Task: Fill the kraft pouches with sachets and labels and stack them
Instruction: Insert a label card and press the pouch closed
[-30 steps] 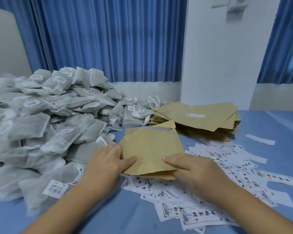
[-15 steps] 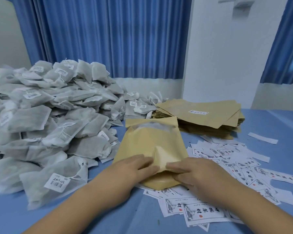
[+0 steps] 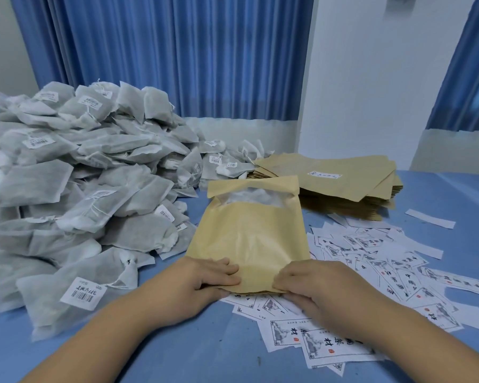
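The kraft pouch [image 3: 249,233] has opened out to full length between the sachet heap [image 3: 80,189] at left and labels [image 3: 371,258] at right, with the left hand [image 3: 205,277] and right hand [image 3: 318,283] each pinching its near edge; spreading the gusset evenly should avoid creases.

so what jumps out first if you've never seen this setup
A big heap of grey sachets dominates the left. At centre lies a windowed kraft pouch, its near edge held by the left hand and right hand. White printed labels lie scattered to its right, with a stack of flat pouches behind.
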`<move>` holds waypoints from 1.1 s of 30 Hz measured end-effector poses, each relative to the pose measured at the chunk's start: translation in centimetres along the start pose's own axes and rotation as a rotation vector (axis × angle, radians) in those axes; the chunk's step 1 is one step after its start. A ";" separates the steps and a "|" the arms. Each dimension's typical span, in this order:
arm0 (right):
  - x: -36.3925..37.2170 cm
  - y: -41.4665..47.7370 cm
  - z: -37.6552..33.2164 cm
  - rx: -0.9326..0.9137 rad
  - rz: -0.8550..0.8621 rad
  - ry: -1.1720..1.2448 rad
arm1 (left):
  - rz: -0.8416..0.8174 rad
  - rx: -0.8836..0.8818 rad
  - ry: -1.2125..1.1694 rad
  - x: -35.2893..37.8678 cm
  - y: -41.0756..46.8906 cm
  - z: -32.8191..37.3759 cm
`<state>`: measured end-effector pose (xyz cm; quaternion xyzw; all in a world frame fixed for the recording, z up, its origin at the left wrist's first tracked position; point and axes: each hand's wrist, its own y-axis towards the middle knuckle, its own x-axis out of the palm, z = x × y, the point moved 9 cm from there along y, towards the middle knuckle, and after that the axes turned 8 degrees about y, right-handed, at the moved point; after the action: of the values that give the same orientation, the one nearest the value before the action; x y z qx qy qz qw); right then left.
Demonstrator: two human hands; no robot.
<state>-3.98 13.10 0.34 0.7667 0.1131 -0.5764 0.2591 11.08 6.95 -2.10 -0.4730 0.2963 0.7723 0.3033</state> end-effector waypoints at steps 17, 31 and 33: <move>-3.1 -0.5 3.5 0.193 0.296 0.219 | 0.442 -0.207 -0.012 -5.7 -2.6 -2.6; -5.4 -1.4 2.6 0.052 0.440 0.073 | 0.506 -0.085 0.165 -6.1 -2.8 -0.4; -5.2 -1.4 3.1 0.084 0.449 0.075 | 0.506 -0.077 0.186 -6.0 -2.7 0.2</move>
<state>-8.80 13.34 4.27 0.8036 -0.0748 -0.4798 0.3441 15.20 7.69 2.96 -0.4640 0.4019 0.7876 0.0540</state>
